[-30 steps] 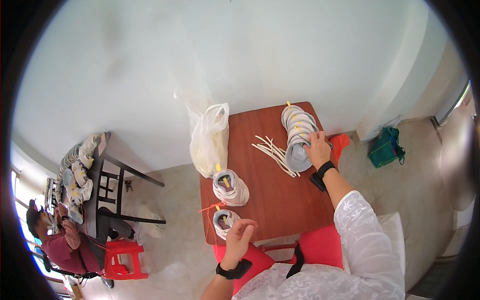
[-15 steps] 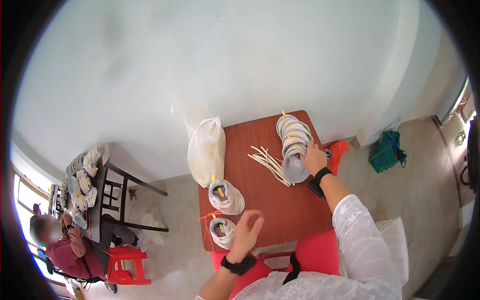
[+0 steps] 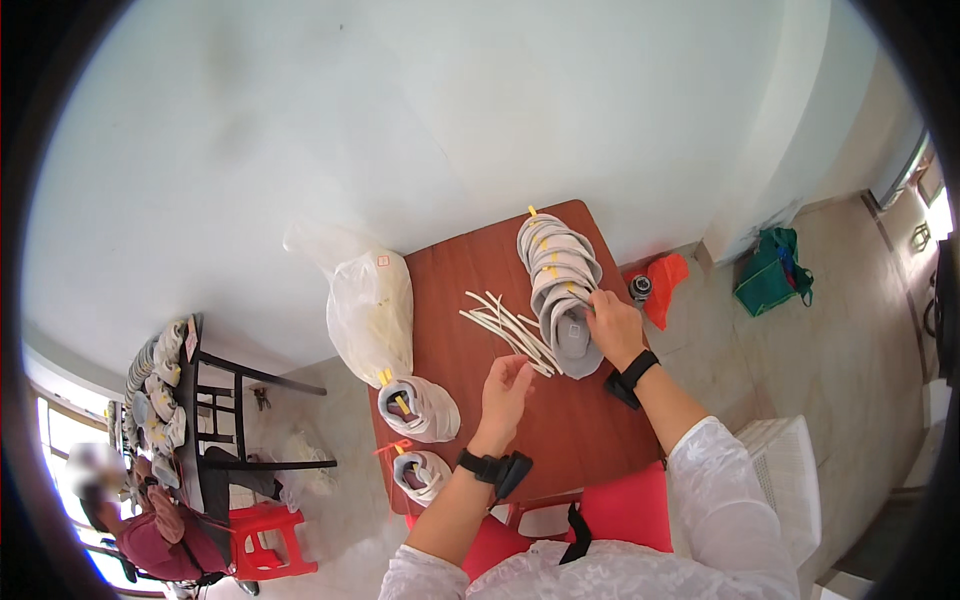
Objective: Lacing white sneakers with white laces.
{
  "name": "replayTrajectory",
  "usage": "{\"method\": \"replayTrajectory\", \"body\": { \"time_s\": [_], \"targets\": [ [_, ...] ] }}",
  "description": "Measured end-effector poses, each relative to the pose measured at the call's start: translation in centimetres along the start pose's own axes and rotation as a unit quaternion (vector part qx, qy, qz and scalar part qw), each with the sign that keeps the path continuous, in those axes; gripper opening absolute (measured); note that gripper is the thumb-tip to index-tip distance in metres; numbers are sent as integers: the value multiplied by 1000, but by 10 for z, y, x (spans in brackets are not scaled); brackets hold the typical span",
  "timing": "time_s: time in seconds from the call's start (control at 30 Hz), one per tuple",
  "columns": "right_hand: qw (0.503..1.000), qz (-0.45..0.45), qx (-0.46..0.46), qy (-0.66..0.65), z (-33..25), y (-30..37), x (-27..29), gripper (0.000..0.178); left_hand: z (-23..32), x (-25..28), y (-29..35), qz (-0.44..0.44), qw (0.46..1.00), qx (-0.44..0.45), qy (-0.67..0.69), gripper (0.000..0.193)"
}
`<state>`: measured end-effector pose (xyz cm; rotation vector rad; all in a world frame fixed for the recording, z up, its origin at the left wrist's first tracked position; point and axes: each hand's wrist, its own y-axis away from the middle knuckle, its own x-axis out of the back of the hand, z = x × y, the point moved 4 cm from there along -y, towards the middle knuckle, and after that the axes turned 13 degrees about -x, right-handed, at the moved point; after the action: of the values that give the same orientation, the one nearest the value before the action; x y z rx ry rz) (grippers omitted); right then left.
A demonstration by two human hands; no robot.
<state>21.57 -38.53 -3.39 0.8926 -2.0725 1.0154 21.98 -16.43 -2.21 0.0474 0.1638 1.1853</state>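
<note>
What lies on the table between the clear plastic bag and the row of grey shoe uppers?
In the head view, a loose bunch of pale strips lies on bare red-brown table between the plastic bag and the shoe uppers.

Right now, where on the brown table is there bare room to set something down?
Bare wood on the table lies between the plastic bag and the white strips, and near the front edge right of the left hand. The right side is crowded by the stack of grey pieces under the right hand.
</note>
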Motion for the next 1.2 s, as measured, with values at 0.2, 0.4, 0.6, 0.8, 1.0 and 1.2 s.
{"method": "replayTrajectory", "body": {
  "time_s": [0.2, 0.4, 0.6, 0.8, 1.0, 1.2],
  "targets": [
    [999, 11, 26, -19, -11, 10, 21, 18, -19, 3, 15, 0, 1000, 15, 11, 18],
    [981, 23, 23, -192, -9, 47, 56, 10, -18, 20, 52, -29, 998, 34, 52, 33],
    [656, -376, -102, -646, -52, 126, 48, 36, 29, 14, 96, -152, 966, -205, -41, 67],
    [380, -529, -331, -683, -59, 207, -6, 35, 25, 46, 125, -202, 974, -93, 30, 75],
    [412, -579, -350, -611, -105, 241, 5, 35, 29, 63, 166, -230, 965, -117, -54, 78],
    [335, -638, -312, -620, -88, 221, 3, 37, 13, 95, 178, -124, 980, -48, -149, 66]
  ]
}}
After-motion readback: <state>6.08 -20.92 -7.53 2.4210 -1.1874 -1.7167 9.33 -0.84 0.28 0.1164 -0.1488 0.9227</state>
